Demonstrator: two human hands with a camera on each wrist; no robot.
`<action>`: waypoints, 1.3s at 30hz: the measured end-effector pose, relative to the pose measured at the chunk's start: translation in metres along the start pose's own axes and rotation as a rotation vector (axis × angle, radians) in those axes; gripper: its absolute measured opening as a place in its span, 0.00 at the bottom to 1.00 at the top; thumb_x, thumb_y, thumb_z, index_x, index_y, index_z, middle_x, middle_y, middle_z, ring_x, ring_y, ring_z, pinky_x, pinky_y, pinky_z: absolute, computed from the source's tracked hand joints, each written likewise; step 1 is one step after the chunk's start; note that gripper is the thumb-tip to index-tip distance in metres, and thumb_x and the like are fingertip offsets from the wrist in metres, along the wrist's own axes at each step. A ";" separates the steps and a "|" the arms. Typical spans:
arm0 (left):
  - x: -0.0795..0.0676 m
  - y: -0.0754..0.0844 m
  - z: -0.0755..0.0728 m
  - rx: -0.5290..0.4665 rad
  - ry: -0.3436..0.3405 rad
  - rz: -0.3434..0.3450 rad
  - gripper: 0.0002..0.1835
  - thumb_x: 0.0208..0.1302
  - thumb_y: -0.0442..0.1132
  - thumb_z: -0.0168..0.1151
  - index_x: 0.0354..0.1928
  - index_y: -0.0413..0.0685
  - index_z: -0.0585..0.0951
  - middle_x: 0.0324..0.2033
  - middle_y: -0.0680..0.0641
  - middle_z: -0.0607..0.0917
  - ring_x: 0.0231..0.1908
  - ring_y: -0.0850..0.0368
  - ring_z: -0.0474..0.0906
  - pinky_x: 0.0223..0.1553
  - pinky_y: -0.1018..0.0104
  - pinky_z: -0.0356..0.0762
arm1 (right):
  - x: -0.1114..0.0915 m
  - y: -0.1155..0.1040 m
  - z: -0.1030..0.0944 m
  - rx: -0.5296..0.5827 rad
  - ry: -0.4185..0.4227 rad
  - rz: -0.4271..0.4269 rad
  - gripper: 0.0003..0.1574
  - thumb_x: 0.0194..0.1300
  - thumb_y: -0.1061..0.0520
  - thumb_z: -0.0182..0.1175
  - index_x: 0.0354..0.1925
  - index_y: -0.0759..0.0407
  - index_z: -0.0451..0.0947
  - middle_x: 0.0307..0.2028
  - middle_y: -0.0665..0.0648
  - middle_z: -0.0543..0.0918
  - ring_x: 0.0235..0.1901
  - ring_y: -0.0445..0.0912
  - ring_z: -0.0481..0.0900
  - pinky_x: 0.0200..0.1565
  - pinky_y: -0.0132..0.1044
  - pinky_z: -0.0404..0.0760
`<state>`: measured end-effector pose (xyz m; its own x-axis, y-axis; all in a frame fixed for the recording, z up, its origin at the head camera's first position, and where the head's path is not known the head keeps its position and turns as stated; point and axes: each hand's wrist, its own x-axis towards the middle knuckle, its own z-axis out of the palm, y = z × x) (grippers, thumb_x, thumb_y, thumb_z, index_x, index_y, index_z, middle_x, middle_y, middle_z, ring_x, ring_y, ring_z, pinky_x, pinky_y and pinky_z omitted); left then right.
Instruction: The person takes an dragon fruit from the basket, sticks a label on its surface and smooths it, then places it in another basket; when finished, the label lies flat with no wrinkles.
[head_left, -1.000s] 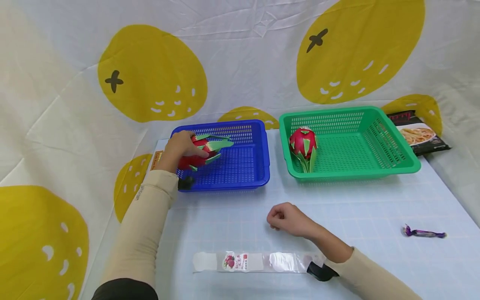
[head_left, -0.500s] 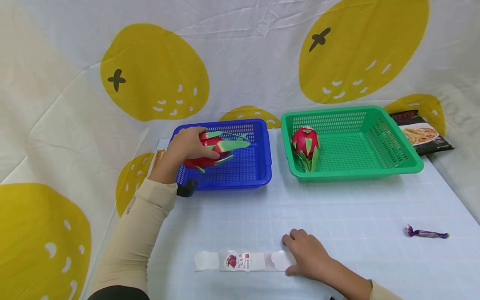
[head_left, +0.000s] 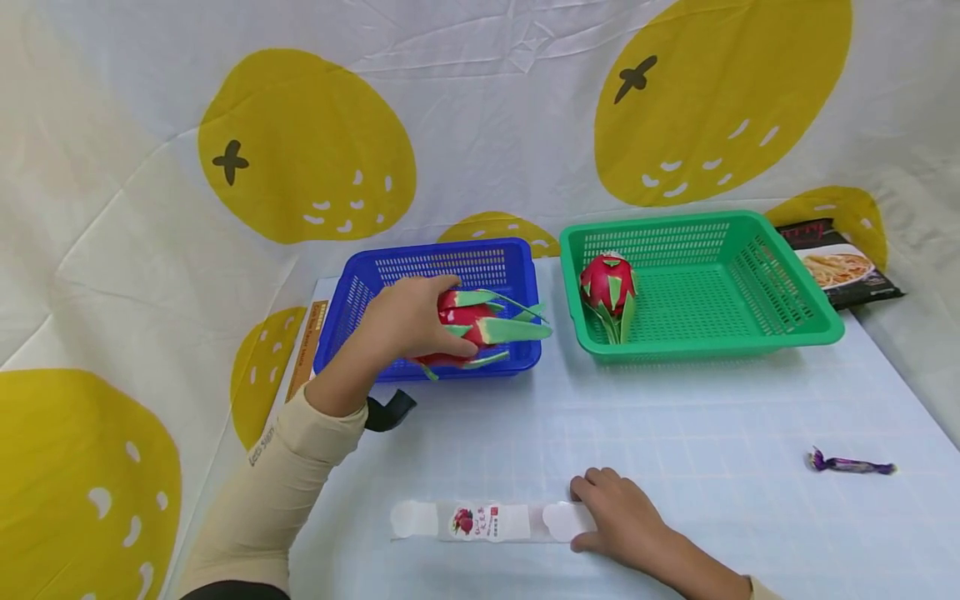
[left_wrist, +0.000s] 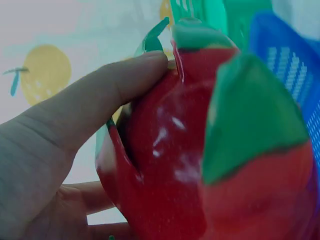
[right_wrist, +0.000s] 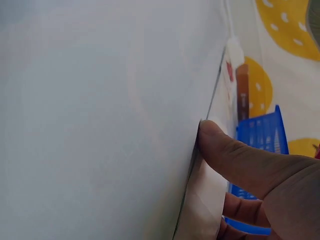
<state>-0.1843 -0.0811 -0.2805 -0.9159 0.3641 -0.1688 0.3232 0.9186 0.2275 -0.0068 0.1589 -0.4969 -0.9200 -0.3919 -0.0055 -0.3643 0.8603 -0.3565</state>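
My left hand [head_left: 408,321] grips a red dragon fruit [head_left: 459,321] with long green scales, over the front of the blue basket [head_left: 525,350] in the head view. Close up in the left wrist view, the thumb lies along the dragon fruit [left_wrist: 170,150] and the fingers curve beneath it. My right hand [head_left: 622,521] holds the right end of a flat clear label strip [head_left: 513,522], thumb at its near edge and fingers at its far edge. The strip has white patches and a dragon fruit picture. In the right wrist view the thumb [right_wrist: 235,160] meets the strip's edge.
A green basket [head_left: 750,337] at the back right holds another dragon fruit [head_left: 609,286]. Behind its right side lies a black food packet [head_left: 840,262]. A purple-wrapped candy [head_left: 851,463] lies at the right, and a brown-and-white box [head_left: 306,350] sits left of the blue basket.
My left hand has lifted the dragon fruit and carried it right and toward me from inside the blue basket. My right hand has moved down to the strip and taken its right end.
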 end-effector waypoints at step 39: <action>0.007 0.083 0.160 0.210 -0.120 0.089 0.45 0.36 0.76 0.63 0.58 0.62 0.74 0.37 0.53 0.83 0.32 0.57 0.76 0.24 0.64 0.74 | -0.013 -0.001 0.005 0.013 -0.003 0.042 0.30 0.38 0.39 0.74 0.37 0.50 0.76 0.32 0.43 0.72 0.33 0.39 0.66 0.32 0.34 0.71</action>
<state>-0.1259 0.0220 -0.4168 -0.8509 0.4491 -0.2727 0.4550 0.8893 0.0449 0.0068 0.1613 -0.5007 -0.9338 -0.3570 -0.0237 -0.3240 0.8717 -0.3676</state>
